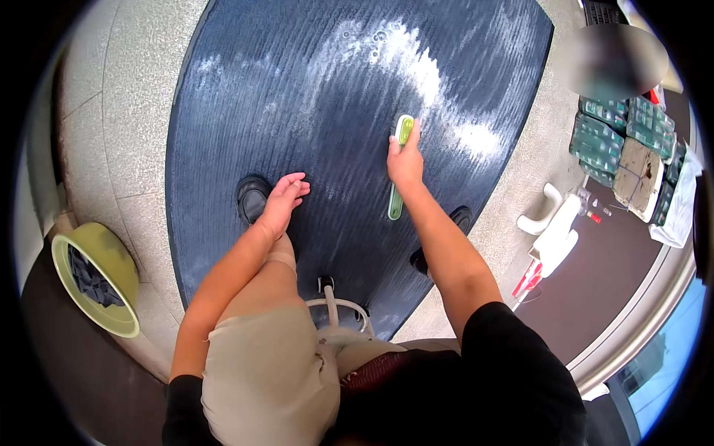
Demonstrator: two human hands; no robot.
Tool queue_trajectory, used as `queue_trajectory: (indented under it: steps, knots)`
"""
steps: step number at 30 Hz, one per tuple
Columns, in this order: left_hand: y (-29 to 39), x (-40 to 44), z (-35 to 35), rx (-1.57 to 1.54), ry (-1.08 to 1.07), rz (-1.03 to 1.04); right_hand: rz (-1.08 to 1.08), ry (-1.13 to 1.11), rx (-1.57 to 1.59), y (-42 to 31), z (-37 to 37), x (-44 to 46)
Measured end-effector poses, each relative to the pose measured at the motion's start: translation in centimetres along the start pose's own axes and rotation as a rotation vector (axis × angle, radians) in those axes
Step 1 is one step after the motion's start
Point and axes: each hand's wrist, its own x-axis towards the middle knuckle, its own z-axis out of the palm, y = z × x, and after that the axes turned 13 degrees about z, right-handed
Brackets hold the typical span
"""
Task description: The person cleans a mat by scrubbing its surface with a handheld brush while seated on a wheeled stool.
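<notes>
My right hand (pixel 406 157) is wrapped round a green and white long-handled brush (pixel 396 202), which lies over the dark ribbed mat (pixel 335 141). White foam (pixel 416 63) spreads in an arc on the mat, ahead of the brush and to its right. My left hand (pixel 285 202) rests by my left knee, palm partly up, fingers apart and holding nothing. Beside it, a black shoe (pixel 253 198) stands on the mat. The brush's bristles are hidden from view.
A yellow-green tub (pixel 128 286) with dark cloth in it sits at the left. Packs of green bottles (pixel 599 141) and a cardboard box (pixel 638 172) stand at the right, near white objects (pixel 554 232) on the floor. Stool legs (pixel 331 303) are beneath me.
</notes>
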Motion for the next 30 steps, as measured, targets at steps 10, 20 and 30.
queue_trajectory:
  steps: [10,20,30]
  knots:
    - [0.2,-0.3,-0.2,-0.009,-0.011,-0.008,0.061,0.174,0.038,0.1,-0.7,4.1]
    - [0.0,-0.4,-0.2,-0.010,-0.009,0.007,-0.196,-0.111,-0.070,9.9,3.4,-9.8]
    - [0.3,-0.3,0.2,0.076,0.017,0.001,-0.103,-0.030,0.002,-2.9,1.8,-1.9]
